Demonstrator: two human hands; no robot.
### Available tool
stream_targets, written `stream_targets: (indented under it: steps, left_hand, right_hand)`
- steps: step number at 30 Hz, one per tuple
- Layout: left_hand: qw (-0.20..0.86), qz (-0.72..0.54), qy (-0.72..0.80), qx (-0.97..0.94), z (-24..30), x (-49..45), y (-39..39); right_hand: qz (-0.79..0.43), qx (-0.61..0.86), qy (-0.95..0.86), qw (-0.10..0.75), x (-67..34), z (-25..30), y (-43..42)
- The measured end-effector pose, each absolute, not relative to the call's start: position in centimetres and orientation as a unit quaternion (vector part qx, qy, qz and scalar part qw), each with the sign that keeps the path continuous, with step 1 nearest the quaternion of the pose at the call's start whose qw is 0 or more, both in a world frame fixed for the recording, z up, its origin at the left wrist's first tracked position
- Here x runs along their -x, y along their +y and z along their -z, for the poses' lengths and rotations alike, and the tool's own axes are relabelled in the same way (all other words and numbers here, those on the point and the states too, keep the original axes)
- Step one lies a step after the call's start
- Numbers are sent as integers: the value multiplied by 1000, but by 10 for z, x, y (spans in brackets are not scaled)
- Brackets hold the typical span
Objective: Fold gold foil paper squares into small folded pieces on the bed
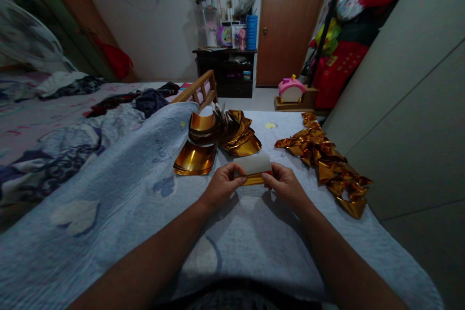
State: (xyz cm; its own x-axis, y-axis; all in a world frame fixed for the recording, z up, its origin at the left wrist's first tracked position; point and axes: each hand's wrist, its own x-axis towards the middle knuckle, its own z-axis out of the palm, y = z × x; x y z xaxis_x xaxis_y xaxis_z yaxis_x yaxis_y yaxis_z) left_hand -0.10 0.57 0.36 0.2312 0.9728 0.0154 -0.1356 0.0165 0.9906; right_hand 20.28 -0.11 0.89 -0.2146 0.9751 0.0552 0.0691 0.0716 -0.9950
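Observation:
Between my two hands is a sheet of gold foil paper, its pale back showing above and a gold strip along the lower edge. My left hand pinches its left end with thumb and fingers. At the other end, my right hand grips the paper in the same way. Just beyond my left hand lies a fanned stack of gold foil sheets, curled and overlapping. To the right, a long heap of folded gold foil pieces stretches along the cover's edge.
A pale blue quilt with heart shapes lies under everything. A wooden rail stands behind the stack. Rumpled clothes and bedding spread at left. Farther back are a dark cabinet and a pink toy; a pale panel borders the right.

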Motion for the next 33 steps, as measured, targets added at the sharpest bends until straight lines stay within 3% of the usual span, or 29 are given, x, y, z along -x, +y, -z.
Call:
stream_targets:
  steps: [33]
  left_hand:
    - [639,-500,360,-459,0,0,6]
  right_hand:
    - [-500,439,-592,455,-203,-6,-2]
